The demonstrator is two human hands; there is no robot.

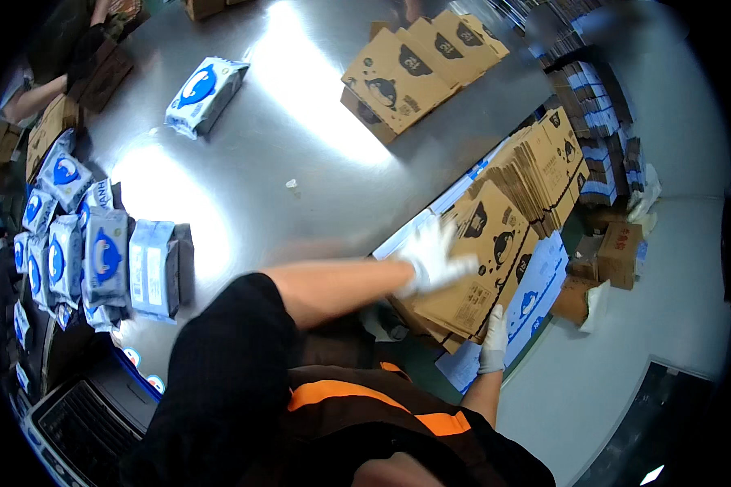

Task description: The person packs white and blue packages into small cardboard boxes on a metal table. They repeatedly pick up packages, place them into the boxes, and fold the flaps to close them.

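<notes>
Left hand point(434, 256): white glove, fingers spread, lying flat on the top carton point(483, 260) of the near stack — pressing, not clenched round anything.
Right hand point(493, 341): white glove, at the lower edge of the same stack, fingers against its side; whether its grip closes on a carton cannot be told.
Carton: flattened brown cardboard with a dark round animal print, on top of a leaning stack off the right edge of the desk point(300, 122), below the person's chest.
Further stack point(544, 162): more brown flats of the same print, fanned out behind the near one.
Desk flats point(418, 61): a third fanned pile of the same cartons at the far side of the desk.
Blue sheet point(536, 296): blue and white printed sheet under the near stack, with a round blue figure.
Lone pack point(203, 93): soft white and blue pack, round blue emblem, alone on the far left of the desk.
Pack row point(97, 260): like packs standing close together at the left desk edge — blue emblems facing up.
Small boxes point(613, 256): brown, on the floor to the right.
</notes>
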